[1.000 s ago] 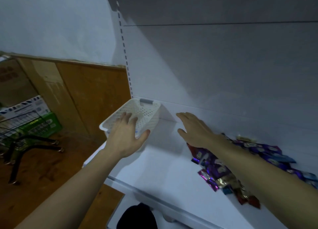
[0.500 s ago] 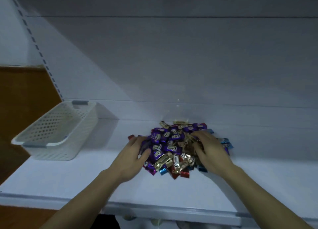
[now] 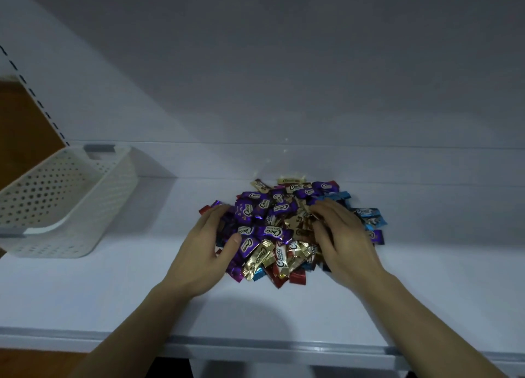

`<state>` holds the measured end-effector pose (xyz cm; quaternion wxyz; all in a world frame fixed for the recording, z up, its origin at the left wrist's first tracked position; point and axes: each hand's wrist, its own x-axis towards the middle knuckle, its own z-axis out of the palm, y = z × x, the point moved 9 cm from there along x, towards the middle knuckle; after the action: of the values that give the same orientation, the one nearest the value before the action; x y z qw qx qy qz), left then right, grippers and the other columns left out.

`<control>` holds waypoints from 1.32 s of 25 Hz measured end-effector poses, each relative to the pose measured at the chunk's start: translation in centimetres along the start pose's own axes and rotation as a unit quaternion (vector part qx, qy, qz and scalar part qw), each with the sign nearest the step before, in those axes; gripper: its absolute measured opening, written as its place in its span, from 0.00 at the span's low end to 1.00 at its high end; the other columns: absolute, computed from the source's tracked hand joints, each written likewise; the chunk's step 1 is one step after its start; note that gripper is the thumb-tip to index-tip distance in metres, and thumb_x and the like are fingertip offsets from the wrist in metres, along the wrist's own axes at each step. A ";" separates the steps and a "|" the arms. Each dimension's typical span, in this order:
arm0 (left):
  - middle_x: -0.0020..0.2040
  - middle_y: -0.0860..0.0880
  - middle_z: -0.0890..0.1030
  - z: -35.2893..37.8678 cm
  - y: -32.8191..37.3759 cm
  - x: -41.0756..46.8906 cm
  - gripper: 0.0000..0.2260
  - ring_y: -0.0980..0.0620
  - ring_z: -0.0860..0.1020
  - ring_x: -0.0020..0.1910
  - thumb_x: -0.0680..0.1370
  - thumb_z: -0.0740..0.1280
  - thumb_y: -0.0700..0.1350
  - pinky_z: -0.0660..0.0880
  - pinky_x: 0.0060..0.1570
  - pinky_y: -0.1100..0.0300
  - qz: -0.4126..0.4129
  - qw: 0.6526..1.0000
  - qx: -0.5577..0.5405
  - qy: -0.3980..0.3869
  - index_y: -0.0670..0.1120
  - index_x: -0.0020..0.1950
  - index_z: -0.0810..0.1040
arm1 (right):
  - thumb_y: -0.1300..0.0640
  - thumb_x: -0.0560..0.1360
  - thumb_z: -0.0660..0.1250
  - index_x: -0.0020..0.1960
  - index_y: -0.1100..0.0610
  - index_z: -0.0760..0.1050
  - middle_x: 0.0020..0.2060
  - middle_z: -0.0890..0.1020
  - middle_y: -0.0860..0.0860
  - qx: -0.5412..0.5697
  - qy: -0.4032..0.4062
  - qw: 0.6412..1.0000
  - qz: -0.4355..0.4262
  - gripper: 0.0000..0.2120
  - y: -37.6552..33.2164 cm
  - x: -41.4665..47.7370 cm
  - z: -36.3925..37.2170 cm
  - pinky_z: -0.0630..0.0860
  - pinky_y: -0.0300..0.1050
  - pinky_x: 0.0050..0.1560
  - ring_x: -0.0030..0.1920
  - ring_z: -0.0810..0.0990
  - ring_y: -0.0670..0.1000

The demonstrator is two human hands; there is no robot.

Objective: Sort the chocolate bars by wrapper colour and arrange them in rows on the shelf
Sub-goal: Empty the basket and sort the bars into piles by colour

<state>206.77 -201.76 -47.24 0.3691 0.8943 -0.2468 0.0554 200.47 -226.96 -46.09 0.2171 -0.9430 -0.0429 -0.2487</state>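
Upright [image 3: 37, 99] with slot holes at far left edge, brown wooden panel [image 3: 20, 127] beyond it. Next along, white perforated basket [image 3: 65, 204] with grey handle grips at both ends, standing on the left end of the white shelf [image 3: 113, 292], well apart from the goods.

Left hand [image 3: 204, 252] left of centre, released: palm down, fingers nearly straight and laid against the left flank of the pile, thumb spread and resting on a purple wrapper at the near side. Touching only, not gripping.

Chocolate bars [image 3: 272, 230] heaped in one mixed pile at mid-shelf, between the two hands, the far edge close to the grey rear panel [image 3: 284, 65]. All colours still together in the heap:
- purple wrappers [image 3: 250, 210] mostly on top and toward the left;
- gold wrappers [image 3: 260, 257] and red wrappers [image 3: 279, 265] along the near edge;
- blue wrappers [image 3: 366, 215] at the right and rear right.

"Choco" legible on several.

Right hand [image 3: 343, 241] on the upper right part of the pile, palm down, fingers bent, tips sunk among gold and brown wrappers. Grasp on any bar: cannot tell, fingertips hidden in the heap.

Both forearms bare, crossing the shelf's front lip [image 3: 312, 349].
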 end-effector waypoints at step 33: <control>0.43 0.61 0.80 0.0 0.2 5.5 0.08 0.63 0.79 0.42 0.76 0.69 0.59 0.74 0.41 0.67 -0.054 0.995 0.003 0.088 0.57 0.51 0.77 | 0.47 0.78 0.67 0.58 0.47 0.82 0.50 0.81 0.42 -0.009 -0.170 0.985 -0.035 0.11 -2.9 8.9 3.0 0.72 0.37 0.51 0.51 0.76 0.42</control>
<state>211.45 -204.05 -45.59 0.3889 0.8992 -0.1644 0.1145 209.07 -223.31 -42.92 0.1896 -0.9713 -0.1103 -0.0924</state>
